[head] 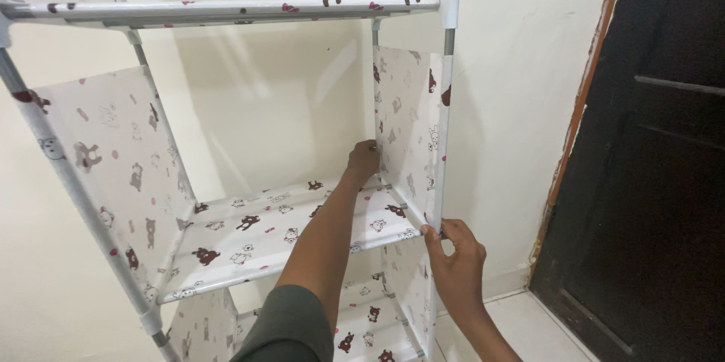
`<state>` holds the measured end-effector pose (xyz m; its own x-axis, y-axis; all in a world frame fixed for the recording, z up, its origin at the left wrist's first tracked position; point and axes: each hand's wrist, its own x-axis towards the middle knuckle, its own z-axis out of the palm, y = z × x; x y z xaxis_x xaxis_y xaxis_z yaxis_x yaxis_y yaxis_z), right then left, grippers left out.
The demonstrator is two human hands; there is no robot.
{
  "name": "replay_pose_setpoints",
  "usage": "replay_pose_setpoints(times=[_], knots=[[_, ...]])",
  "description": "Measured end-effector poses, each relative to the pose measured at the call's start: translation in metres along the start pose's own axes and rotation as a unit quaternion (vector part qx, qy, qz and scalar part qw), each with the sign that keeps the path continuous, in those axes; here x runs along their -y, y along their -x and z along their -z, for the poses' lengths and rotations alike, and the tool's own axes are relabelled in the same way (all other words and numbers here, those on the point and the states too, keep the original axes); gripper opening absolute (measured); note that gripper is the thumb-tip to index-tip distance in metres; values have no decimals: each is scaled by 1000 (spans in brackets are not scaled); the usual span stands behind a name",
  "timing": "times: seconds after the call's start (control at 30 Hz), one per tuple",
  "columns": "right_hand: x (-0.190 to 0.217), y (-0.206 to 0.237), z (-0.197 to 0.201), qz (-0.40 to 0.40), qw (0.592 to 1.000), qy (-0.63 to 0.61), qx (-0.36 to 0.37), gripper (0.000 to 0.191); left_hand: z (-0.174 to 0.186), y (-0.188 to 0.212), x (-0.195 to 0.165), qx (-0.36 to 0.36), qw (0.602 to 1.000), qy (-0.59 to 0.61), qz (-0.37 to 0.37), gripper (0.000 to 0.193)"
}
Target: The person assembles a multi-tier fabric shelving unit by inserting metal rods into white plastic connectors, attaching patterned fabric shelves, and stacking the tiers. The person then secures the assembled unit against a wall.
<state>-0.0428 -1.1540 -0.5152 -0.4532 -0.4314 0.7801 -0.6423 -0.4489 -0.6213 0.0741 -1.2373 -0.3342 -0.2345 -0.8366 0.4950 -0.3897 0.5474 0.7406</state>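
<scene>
Printed cloth rack panel (pixel 411 128) – thin, matt, grey metal pole (pixel 448 41), smooth painted wall (pixel 257 98)

Bare hands (pixel 363 158), L arm w/ grey-green sleeve (pixel 287 328) (upper arm only).

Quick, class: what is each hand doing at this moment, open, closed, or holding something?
Left hand: closed on the back edge of the side panel.
Right hand: closed, pinching the panel's front pole.

Home interior, likely a bedroom corner. Evidence: fabric storage rack (pixel 249 230) with cartoon-animal print panels on a grey tube frame, set against a cream painted wall (pixel 264 98); dark wooden door (pixel 657 158) in an orange-brown frame on the right; white tiled floor (pixel 529 324) with skirting.
</scene>
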Motion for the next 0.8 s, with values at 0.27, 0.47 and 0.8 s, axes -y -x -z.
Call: replay_pose_setpoints(times=[0.27,0.47,0.8], knots=[[1,3,-3,-14,1000,-2,-15,17,0,2,4,-49,985,-162,-17,28],[-6,6,-4,7,1000,-21,-13,18,0,10,6,66,941,-328,51,32],[-14,-6,-9,3,1000,-12,8,26,24,92,41,184,913,-351,-93,61]])
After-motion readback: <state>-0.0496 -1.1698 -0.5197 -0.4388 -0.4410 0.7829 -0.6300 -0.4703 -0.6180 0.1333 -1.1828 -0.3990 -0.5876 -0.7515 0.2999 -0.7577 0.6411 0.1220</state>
